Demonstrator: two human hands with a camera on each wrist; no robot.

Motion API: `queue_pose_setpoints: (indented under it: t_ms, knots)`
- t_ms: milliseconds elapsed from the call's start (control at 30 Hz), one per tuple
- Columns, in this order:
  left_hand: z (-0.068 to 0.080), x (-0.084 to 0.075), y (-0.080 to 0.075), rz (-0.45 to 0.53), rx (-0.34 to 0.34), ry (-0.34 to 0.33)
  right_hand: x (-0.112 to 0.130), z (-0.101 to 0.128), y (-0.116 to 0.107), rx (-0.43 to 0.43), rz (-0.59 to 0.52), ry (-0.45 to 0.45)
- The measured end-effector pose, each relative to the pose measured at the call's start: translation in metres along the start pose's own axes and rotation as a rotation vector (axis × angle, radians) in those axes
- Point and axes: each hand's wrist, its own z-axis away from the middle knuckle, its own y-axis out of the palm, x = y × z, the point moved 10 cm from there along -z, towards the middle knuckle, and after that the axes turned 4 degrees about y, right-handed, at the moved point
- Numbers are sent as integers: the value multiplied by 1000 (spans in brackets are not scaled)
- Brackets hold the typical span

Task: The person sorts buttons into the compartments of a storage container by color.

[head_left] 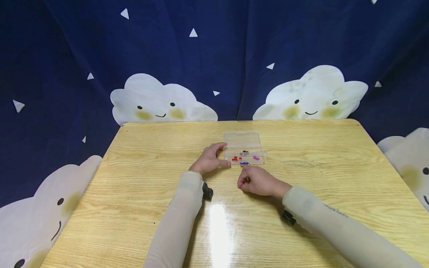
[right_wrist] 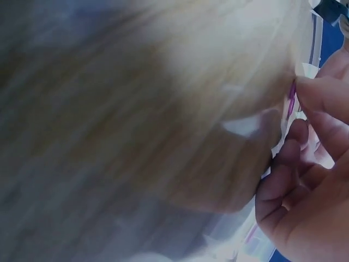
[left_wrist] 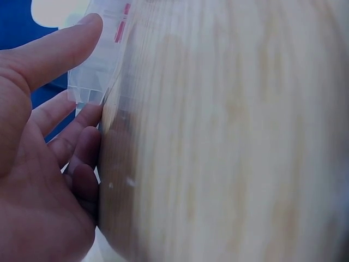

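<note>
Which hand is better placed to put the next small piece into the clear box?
Probably the right hand: its fingertips pinch something small just in front of the clear box. The left hand grips the box's left side, thumb and fingers on it.

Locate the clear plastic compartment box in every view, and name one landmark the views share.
Head: the clear plastic compartment box lies open at table centre, just beyond both hands.
Left wrist: upper left, against the left hand's thumb and fingers.
Right wrist: only blurred clear plastic shows at the right edge, by the right hand; I cannot tell that it is the box.
Shared landmark: the light wooden table.
</note>
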Motion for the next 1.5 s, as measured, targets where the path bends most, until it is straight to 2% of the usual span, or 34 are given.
queue_pose_setpoints:
  t_ms: [600, 800, 1167, 1500]
  knots:
    - [-1, 2, 0, -17, 7, -10, -13, 1, -9, -23, -172, 64]
    - [-2, 2, 0, -22, 5, -12, -15, 3, -15, -34, -216, 61]
    - [-1, 1, 0, -17, -1, -18, -21, 12, -37, -106, -257, 61]
    - [0, 3, 1, 4, 8, -27, -34, 18, -49, -147, -218, 98]
